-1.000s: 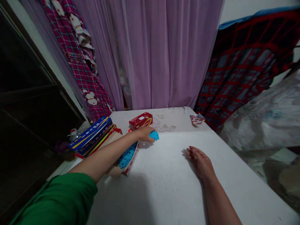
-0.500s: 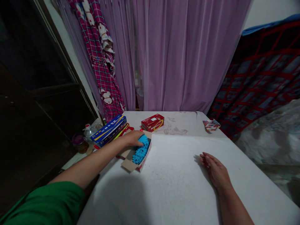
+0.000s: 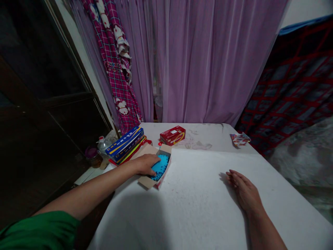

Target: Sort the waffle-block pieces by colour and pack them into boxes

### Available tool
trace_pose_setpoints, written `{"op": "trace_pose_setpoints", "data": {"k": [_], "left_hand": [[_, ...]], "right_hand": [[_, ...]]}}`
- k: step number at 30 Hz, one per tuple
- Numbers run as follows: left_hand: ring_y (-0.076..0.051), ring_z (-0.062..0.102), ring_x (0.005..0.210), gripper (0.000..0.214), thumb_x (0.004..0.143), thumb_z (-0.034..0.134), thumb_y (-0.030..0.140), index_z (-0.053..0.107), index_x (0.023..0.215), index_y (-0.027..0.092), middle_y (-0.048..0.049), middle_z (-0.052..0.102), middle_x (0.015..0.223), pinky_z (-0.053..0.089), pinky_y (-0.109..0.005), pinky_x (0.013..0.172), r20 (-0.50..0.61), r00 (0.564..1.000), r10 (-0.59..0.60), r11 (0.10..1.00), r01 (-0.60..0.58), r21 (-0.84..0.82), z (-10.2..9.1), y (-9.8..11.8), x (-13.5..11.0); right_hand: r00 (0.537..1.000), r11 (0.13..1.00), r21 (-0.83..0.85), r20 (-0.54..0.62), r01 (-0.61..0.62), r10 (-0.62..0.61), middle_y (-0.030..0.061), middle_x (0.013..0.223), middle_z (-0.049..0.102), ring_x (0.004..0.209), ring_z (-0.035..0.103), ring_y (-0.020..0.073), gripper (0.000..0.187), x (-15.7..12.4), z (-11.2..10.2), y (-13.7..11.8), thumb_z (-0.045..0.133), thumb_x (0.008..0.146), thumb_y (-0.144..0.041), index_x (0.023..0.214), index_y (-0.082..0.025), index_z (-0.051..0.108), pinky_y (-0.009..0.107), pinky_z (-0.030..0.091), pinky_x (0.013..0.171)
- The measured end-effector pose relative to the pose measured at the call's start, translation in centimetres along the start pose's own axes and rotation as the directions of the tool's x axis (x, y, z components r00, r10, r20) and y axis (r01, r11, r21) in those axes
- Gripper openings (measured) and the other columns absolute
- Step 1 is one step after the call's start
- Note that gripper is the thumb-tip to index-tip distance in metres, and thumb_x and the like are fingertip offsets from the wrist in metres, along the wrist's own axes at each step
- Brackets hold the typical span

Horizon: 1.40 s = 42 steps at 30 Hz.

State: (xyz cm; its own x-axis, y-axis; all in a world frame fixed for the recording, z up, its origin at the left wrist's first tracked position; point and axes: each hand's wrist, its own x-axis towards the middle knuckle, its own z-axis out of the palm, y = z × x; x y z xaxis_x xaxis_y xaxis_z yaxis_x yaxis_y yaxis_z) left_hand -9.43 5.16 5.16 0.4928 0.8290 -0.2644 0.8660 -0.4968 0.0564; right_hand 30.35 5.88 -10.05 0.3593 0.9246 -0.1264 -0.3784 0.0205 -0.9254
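Note:
My left hand (image 3: pixel 147 164) reaches into an open cardboard box (image 3: pixel 147 182) at the left of the table. Its fingers and thumb grip a bright blue, knobbly item (image 3: pixel 162 164) lying inside; its exact kind is unclear. The palm side of that hand is hidden. On the right side of the white table (image 3: pixel 197 201), my right hand (image 3: pixel 244 192) rests with loosely bent fingers and nothing visible in it.
Beside the open box lie a blue box (image 3: pixel 125 144) and other coloured boxes. Farther back is a red box (image 3: pixel 173 135). A crumpled patterned wrapper (image 3: pixel 239 139) sits at the right edge. Purple curtains (image 3: pixel 197 62) hang behind the table.
The blue item, which bulged up under my left hand, now lies flatter and lower in the box. My right hand has kept nearly the same pose. The view has shifted slightly.

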Motion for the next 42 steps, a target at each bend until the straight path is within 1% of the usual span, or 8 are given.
{"op": "trace_pose_setpoints", "data": {"k": [5, 10, 15, 19, 25, 31, 35, 42], "left_hand": [[-0.025, 0.057, 0.117, 0.056, 0.074, 0.073, 0.033, 0.056, 0.125, 0.019, -0.0110, 0.061, 0.128, 0.042, -0.032, 0.101, -0.028, 1.000, 0.006, 1.000, -0.006, 0.003, -0.3, -0.3, -0.6], [-0.022, 0.060, 0.112, 0.035, 0.083, 0.059, 0.025, 0.061, 0.118, 0.019, -0.0086, 0.067, 0.119, 0.044, -0.032, 0.098, -0.193, 0.978, -0.079, 0.995, 0.066, -0.074, -0.9, -1.6, -3.3], [-0.019, 0.065, 0.098, 0.026, 0.088, 0.048, 0.030, 0.065, 0.105, 0.021, -0.0053, 0.071, 0.107, 0.049, -0.029, 0.087, -0.384, 0.871, -0.305, 0.944, 0.222, -0.246, 1.3, -2.6, -7.4], [-0.017, 0.066, 0.083, 0.023, 0.088, 0.046, 0.033, 0.066, 0.096, 0.024, -0.0012, 0.072, 0.094, 0.051, -0.026, 0.074, -0.412, 0.815, -0.408, 0.894, 0.266, -0.360, 4.1, -2.1, -9.6], [-0.017, 0.063, 0.092, 0.024, 0.090, 0.049, 0.027, 0.072, 0.096, 0.024, -0.0039, 0.070, 0.097, 0.047, -0.026, 0.082, -0.436, 0.860, -0.267, 0.945, 0.144, -0.295, 2.9, -0.6, -8.2], [-0.022, 0.055, 0.095, 0.012, 0.082, 0.065, 0.032, 0.076, 0.080, 0.025, -0.0050, 0.067, 0.092, 0.036, -0.036, 0.086, -0.160, 0.987, 0.010, 0.993, 0.009, 0.117, -0.1, 0.5, -3.3], [-0.025, 0.052, 0.093, 0.009, 0.077, 0.068, 0.029, 0.075, 0.073, 0.024, -0.0067, 0.067, 0.084, 0.031, -0.039, 0.083, -0.061, 0.997, 0.049, 0.972, -0.034, 0.233, 0.7, 0.6, -1.2], [-0.026, 0.051, 0.089, 0.021, 0.082, 0.061, 0.030, 0.070, 0.067, 0.019, -0.0099, 0.067, 0.084, 0.027, -0.043, 0.082, -0.096, 0.995, -0.004, 0.954, 0.033, 0.298, 2.1, 0.8, 0.1]], "right_hand": [[1.000, 1.000, 0.013, 0.003, -0.013, 0.013, 0.0043, 0.081, 0.074, 0.064, 0.067, 0.0129, 0.045, -0.2, 0.3, -0.4, 0.091, 0.046, -0.042, 0.082, -0.019, 0.076, 0.018, 0.058, 0.053], [1.000, 1.000, 0.007, 0.002, 0.002, -0.002, 0.0040, 0.081, 0.074, 0.063, 0.067, 0.0140, 0.041, -0.3, 0.3, -0.4, 0.090, 0.049, -0.040, 0.082, -0.020, 0.075, 0.021, 0.058, 0.051], [1.000, 1.000, -0.016, 0.003, 0.016, -0.016, 0.0050, 0.082, 0.075, 0.065, 0.068, 0.0148, 0.042, -0.2, 0.1, -0.1, 0.089, 0.050, -0.041, 0.084, -0.019, 0.075, 0.021, 0.058, 0.052], [1.000, 0.999, -0.038, -0.007, 0.027, -0.027, 0.0050, 0.082, 0.074, 0.064, 0.067, 0.0150, 0.043, -0.3, 0.1, 0.0, 0.089, 0.049, -0.041, 0.083, -0.019, 0.076, 0.021, 0.057, 0.050], [0.999, 0.997, -0.065, -0.014, 0.037, -0.038, 0.0049, 0.081, 0.074, 0.064, 0.065, 0.0135, 0.045, -0.7, 0.1, 0.0, 0.090, 0.047, -0.042, 0.082, -0.019, 0.076, 0.018, 0.055, 0.048], [0.999, 0.995, -0.087, -0.008, 0.053, -0.054, 0.0052, 0.083, 0.074, 0.065, 0.066, 0.0149, 0.042, -0.3, -0.2, 0.4, 0.088, 0.051, -0.042, 0.084, -0.019, 0.075, 0.021, 0.057, 0.051], [0.999, 0.996, -0.078, -0.008, 0.043, -0.044, 0.0056, 0.084, 0.074, 0.065, 0.066, 0.0142, 0.044, -0.1, -0.2, 0.5, 0.087, 0.051, -0.044, 0.086, -0.019, 0.075, 0.021, 0.057, 0.053], [1.000, 0.998, -0.066, -0.008, 0.019, -0.020, 0.0054, 0.084, 0.074, 0.067, 0.066, 0.0148, 0.046, -0.2, 0.0, 0.1, 0.089, 0.048, -0.045, 0.084, -0.019, 0.075, 0.022, 0.058, 0.054]]}}
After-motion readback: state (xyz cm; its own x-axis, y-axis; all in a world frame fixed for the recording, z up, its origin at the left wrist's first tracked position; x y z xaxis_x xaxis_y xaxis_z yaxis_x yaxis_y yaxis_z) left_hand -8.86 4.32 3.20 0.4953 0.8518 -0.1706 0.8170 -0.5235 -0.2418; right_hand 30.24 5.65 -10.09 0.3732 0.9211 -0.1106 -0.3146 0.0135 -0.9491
